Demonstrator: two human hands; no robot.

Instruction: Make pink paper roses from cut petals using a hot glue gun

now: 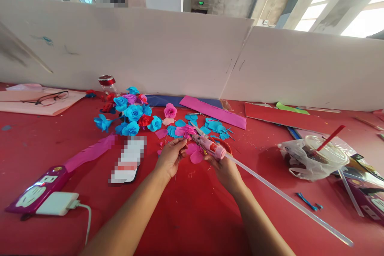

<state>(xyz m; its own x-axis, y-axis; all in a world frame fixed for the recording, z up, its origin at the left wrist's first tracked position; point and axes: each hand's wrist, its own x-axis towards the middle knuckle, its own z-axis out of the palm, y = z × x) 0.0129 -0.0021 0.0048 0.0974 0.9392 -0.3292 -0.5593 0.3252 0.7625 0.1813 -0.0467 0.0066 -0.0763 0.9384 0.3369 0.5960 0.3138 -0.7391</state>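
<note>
My left hand [173, 157] is closed, its fingertips pinched at the base of a pink paper flower [185, 130], with thin wire showing below. My right hand [221, 168] is closed around the underside of a pink glue gun [210, 145], whose nozzle end points toward the flower. A long clear glue stick [288, 196] sticks out of the gun's back toward the lower right. Pink petals [196, 157] lie between the hands. Beyond them are loose blue petals [216, 125] and a finished pink flower [170, 111].
Blue and red paper flowers [133, 113] stand in a bunch at back left, near a lidded jar [107, 84]. A phone [129, 160] and a power strip [39, 190] lie left. A bagged cup [322, 154] stands right. A white partition [150, 52] closes the back.
</note>
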